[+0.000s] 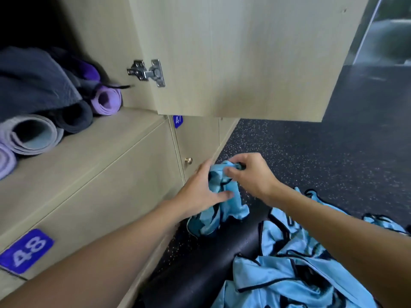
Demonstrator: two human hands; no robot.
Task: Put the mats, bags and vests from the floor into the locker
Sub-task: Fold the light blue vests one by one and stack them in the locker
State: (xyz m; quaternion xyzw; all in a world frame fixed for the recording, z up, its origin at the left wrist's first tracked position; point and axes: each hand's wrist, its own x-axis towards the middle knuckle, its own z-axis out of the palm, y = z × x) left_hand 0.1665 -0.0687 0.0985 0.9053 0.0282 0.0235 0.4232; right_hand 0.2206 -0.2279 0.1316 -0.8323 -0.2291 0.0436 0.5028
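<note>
Down at the near edge of the cam, a pile of blue vests (289,274) lies partly over a black roll (200,274), prob a mat. Just past it both hands work one vest (224,210): left hand (200,192) grips the bunched middle, right hand (251,174) pinches the top. I reckon it's the vest step, bundling b4 stowing. Next move imo: lift it up-left onto the locker shelf (100,147), beside the rolled mats (31,134) already in. Locker door (244,58) hangs open above. Floor (311,156) is dark speckled rubber, glass panel (387,36) at the back.
</note>
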